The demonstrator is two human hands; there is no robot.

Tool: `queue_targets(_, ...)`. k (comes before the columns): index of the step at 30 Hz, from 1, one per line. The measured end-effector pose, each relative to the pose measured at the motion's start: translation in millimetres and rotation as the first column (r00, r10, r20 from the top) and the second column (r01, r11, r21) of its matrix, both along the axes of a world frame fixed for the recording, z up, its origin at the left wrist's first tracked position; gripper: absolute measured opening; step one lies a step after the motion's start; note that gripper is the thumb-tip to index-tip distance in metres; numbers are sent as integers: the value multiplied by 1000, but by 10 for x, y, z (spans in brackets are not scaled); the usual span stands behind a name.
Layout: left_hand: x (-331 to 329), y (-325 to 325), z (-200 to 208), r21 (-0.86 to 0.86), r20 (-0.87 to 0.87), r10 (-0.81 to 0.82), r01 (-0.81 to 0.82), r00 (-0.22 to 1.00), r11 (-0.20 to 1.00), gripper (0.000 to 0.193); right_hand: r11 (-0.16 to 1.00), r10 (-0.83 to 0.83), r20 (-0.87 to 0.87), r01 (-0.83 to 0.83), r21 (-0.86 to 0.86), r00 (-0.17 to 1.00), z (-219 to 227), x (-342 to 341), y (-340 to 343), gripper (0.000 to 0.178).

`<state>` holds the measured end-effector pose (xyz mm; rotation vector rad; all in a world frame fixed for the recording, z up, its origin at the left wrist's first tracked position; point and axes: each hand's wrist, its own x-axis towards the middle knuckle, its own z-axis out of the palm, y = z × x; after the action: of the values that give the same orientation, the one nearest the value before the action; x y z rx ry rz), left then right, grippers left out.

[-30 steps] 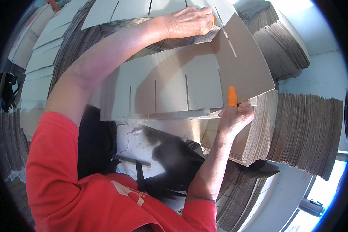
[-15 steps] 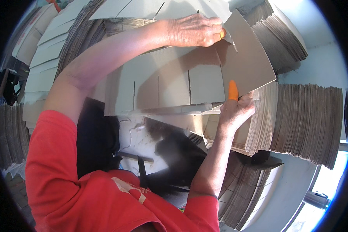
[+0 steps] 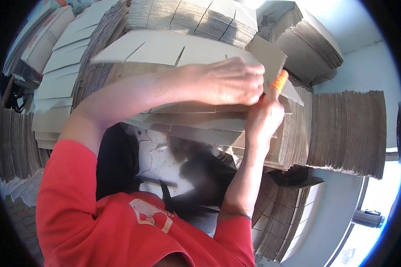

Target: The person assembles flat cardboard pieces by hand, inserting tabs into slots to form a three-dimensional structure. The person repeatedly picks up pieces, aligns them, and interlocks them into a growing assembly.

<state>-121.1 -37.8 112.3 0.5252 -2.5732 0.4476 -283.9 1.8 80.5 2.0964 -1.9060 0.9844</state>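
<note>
Slotted card sheet (image 3: pixel 173 51), grey-brown, held flat above a lower sheet (image 3: pixel 200 129), in front of the chest. Stacks (image 3: pixel 347 129) of the same card all round: a tall one to the right, more behind (image 3: pixel 196 15) and to the left (image 3: pixel 53 66).

Left hand (image 3: pixel 229 82) crosses over from the left, palm down, fingers curled shut over the top sheet's right edge, pressing it. Right hand (image 3: pixel 263 118) comes up from below, closed on that same edge; an orange cot (image 3: pixel 280 81) on one raised finger lies against the card. How hard either hand pinches cannot be told; the fingertips are hidden.

Step in hand looks like lining up the sheet's right end. To do it well, I'd judge: keep the sheet level, hold both hands close together at the edge, and let the orange tip do the gripping so the card does not slide.
</note>
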Motion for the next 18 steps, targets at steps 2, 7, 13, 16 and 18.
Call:
queue_targets(2, 127, -125, 14, 178, -2, 141, -138, 990, 974, 12, 998, 13, -126, -5, 70, 992, 162, 156, -78, 61)
queue_targets(7, 718, -344, 9, 476, -174, 448, -323, 877, 818, 37, 955, 238, -233, -184, 234, 943, 256, 378, -862, 28)
queue_targets(13, 1002, -214, -54, 605, 36, 542, -450, 840, 657, 34, 864, 318, -268, -162, 476, 909, -673, 29, -1586, 34)
queue_targets(16, 1331, -102, -420, 553, -5, 525, -435, 851, 711, 35, 817, 111, 128, -164, 553, 986, -426, 251, -1375, 50)
queue_targets(18, 1338, 47, -490, 681, 143, 558, -491, 817, 544, 55, 913, 82, 152, -136, 385, 985, -265, 55, -1091, 43)
